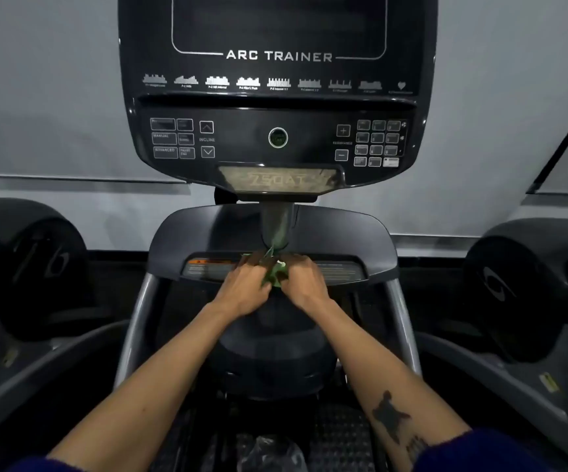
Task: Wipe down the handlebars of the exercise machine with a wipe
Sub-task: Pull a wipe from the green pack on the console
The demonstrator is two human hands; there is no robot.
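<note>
Person at the Arc Trainer console (277, 80), both arms stretched toward 12 o'clock. Left hand (243, 284) and right hand (304, 282) meet at centre, just under the console post (277, 226), both pinching a green wipe (273, 275) bunched between them; fingers are motion-blurred, so exact grip can't be read. The wipe sits in front of the dark shroud's warning-label strip (207, 269); can't tell if it touches. Grey handlebar tubes run down from the shroud at 10 o'clock (136, 321) and 2 o'clock (403, 321) of the hands, apart from both hands. Tattoo (389, 415) on the right forearm, blue sleeves (500, 453) at 6. Crumpled clear plastic (270, 453) lies on the machine at 6. Neighbouring machines at 9 (34, 267) and 3 (521, 287).
</note>
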